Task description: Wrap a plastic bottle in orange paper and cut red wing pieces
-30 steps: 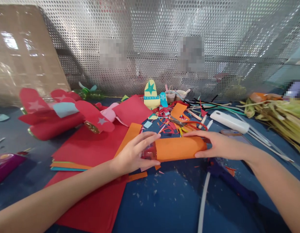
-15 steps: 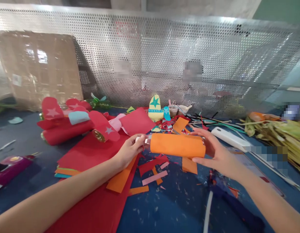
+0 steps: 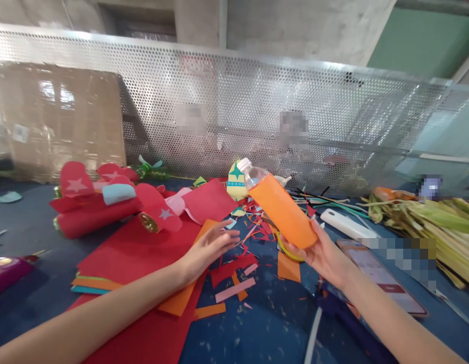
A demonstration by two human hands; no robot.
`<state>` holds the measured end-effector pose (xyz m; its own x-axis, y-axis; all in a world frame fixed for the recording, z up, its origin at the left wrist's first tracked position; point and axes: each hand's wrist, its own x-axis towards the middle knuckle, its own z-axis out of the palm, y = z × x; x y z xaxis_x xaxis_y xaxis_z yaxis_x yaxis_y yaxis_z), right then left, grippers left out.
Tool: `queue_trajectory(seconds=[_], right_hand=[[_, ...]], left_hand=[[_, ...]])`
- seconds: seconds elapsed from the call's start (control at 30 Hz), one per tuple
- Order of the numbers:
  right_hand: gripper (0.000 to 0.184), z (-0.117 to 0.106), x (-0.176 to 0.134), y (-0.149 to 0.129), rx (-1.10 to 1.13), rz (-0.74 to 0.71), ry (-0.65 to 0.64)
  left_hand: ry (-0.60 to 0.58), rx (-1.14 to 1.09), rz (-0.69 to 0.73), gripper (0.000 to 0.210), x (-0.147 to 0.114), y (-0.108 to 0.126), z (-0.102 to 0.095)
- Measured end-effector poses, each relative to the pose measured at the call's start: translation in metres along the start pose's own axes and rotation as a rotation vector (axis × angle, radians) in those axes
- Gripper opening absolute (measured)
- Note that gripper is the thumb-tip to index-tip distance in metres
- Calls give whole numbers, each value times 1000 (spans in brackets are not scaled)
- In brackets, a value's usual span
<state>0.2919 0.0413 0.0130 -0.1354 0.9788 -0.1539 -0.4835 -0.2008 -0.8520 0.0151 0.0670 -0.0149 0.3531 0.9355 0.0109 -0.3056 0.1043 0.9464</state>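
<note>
Two bare hands work over a blue table (image 3: 234, 333). The right hand (image 3: 321, 253) grips a clear bottle wrapped in orange paper (image 3: 283, 210) near its base, holding it tilted above the table, with the white cap (image 3: 243, 165) pointing up and to the left. The left hand (image 3: 209, 247) is open and holds nothing, its fingers spread toward the bottle but apart from it; whether it touches the stacked red sheets (image 3: 143, 242) below cannot be told. Between the hands lie paper scraps (image 3: 234, 288) in red, pink and orange. A red paper-covered model (image 3: 101, 212) sits at the left, before a cardboard panel (image 3: 63, 121). A phone (image 3: 386, 278) lies beside the right forearm, with pale dried husks (image 3: 427, 222) farther right.
</note>
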Motion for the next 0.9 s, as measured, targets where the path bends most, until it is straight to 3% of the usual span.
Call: queue_trajectory(seconds=[0.2,0.37,0.43,0.57,0.7,0.8,0.9], right_hand=[[59,-5,2,-5,53,154,-71],[46,-13,-2,0,-194,97,-131],[49,-13,-4,0,-328,55,-149],[64,-10,-2,-4,-616,-73,-154],[68,-14,6,-13,-1061,-283,-29],[52,-23,-1,-28,-1388,-346,128],[22,-28,-22,-42,-1579,-170,138]], left_hand=[[-122,165,-66,58,-6,-1,1],[-130,-20,34,80,-8,9,7],[-89,-104,77,82,-8,13,9],[86,-100,73,65,-5,16,10],[151,-36,25,50,1,15,8],[247,-21,53,53,5,16,6],[363,-10,116,54,8,17,2]])
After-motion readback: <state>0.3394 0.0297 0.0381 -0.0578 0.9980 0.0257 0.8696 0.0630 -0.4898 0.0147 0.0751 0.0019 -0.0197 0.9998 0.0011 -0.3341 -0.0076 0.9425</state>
